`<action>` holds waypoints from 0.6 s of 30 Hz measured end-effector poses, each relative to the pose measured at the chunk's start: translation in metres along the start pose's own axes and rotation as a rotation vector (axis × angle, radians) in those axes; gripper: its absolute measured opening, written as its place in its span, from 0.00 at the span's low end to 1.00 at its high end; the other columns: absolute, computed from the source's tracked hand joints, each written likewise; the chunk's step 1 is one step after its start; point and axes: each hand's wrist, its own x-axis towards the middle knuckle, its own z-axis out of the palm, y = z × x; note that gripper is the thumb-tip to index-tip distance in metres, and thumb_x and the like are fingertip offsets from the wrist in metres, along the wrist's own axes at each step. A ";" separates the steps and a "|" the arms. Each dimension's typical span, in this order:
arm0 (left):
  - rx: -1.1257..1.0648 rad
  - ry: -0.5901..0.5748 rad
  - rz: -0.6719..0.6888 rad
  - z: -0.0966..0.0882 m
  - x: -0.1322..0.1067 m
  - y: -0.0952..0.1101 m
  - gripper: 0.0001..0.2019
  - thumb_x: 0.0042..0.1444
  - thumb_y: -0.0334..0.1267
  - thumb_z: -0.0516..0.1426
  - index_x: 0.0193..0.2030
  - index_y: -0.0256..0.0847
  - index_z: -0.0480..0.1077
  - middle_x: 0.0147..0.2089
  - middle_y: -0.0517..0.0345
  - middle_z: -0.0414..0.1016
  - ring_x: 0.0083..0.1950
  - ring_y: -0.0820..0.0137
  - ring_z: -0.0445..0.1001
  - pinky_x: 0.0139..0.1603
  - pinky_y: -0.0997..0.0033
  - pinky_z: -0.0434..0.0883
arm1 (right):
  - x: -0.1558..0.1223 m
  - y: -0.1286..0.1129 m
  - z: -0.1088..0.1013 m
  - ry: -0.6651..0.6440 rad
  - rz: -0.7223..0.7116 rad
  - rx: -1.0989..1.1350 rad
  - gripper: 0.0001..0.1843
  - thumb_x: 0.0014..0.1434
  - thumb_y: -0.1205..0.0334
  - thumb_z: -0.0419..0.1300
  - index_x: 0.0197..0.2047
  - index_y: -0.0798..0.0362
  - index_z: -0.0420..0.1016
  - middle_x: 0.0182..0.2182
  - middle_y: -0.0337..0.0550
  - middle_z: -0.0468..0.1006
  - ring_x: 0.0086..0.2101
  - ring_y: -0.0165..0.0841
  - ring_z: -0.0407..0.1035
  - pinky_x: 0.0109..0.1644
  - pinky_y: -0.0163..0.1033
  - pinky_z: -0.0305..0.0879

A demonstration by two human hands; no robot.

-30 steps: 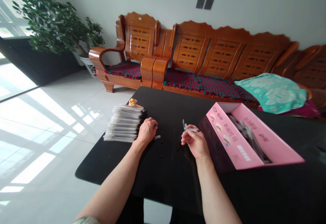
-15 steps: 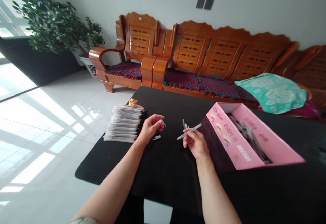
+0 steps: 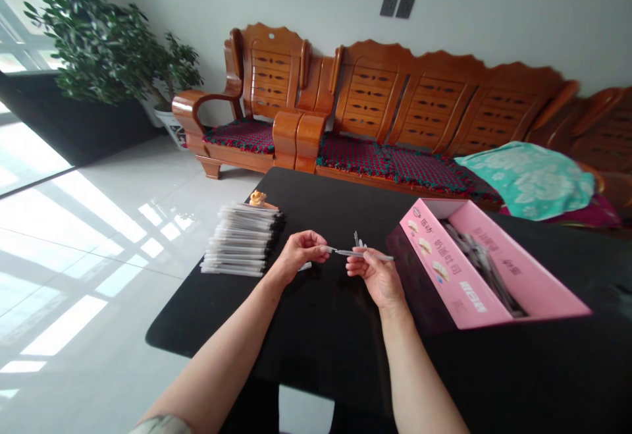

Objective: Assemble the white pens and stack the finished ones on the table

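My right hand (image 3: pixel 378 274) is closed on a thin white pen (image 3: pixel 366 255), held level over the black table (image 3: pixel 316 348). My left hand (image 3: pixel 299 251) pinches a small pen cap (image 3: pixel 328 249) right at the pen's left tip. A second cap (image 3: pixel 305 266) lies on the table under my left hand. More thin pens stick up behind my right hand's fingers. A stack of capped pens (image 3: pixel 241 240) sits left of my left hand.
An open pink box (image 3: pixel 474 269) with dark pens inside stands to the right. A small orange figure (image 3: pixel 257 199) sits behind the stack. Wooden sofas (image 3: pixel 395 105) with red cushions and a green cloth line the wall; a potted plant (image 3: pixel 106 45) is far left.
My left hand lifted off the table with a cap and moved right. My right hand turned the pen level; cap and pen tip now meet between the hands.
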 end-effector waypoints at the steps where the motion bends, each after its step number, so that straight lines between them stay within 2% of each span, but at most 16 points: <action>1: 0.002 -0.010 -0.002 0.001 0.000 0.000 0.18 0.42 0.42 0.70 0.35 0.33 0.71 0.31 0.53 0.78 0.31 0.71 0.77 0.34 0.73 0.74 | 0.000 0.000 0.001 -0.001 0.003 -0.003 0.11 0.56 0.59 0.65 0.40 0.56 0.81 0.30 0.48 0.84 0.28 0.36 0.80 0.31 0.37 0.78; 5: 0.005 -0.067 -0.020 0.006 -0.002 -0.001 0.19 0.42 0.43 0.70 0.34 0.32 0.71 0.31 0.52 0.78 0.32 0.70 0.78 0.36 0.71 0.75 | 0.000 0.002 0.001 -0.015 0.021 -0.025 0.11 0.56 0.59 0.66 0.41 0.56 0.81 0.31 0.48 0.84 0.29 0.36 0.80 0.32 0.38 0.78; 11: 0.121 -0.165 -0.095 0.007 -0.004 -0.004 0.23 0.48 0.48 0.67 0.44 0.30 0.74 0.33 0.48 0.79 0.33 0.69 0.79 0.36 0.71 0.76 | 0.000 0.004 -0.001 -0.018 0.029 -0.054 0.12 0.56 0.59 0.65 0.41 0.57 0.80 0.30 0.48 0.84 0.28 0.37 0.79 0.31 0.38 0.78; 15: 0.223 -0.204 -0.112 0.007 -0.005 -0.004 0.22 0.49 0.52 0.65 0.36 0.30 0.75 0.29 0.49 0.78 0.26 0.70 0.77 0.27 0.74 0.75 | 0.000 0.003 0.002 -0.006 0.039 -0.077 0.13 0.55 0.57 0.66 0.40 0.58 0.80 0.28 0.48 0.83 0.27 0.37 0.79 0.29 0.38 0.78; 18: 0.273 -0.206 -0.068 0.010 -0.004 -0.005 0.21 0.50 0.53 0.64 0.33 0.32 0.74 0.26 0.52 0.76 0.23 0.72 0.75 0.22 0.77 0.72 | 0.000 0.002 0.002 0.010 0.039 -0.074 0.14 0.54 0.56 0.67 0.39 0.58 0.80 0.28 0.48 0.83 0.26 0.37 0.79 0.29 0.38 0.78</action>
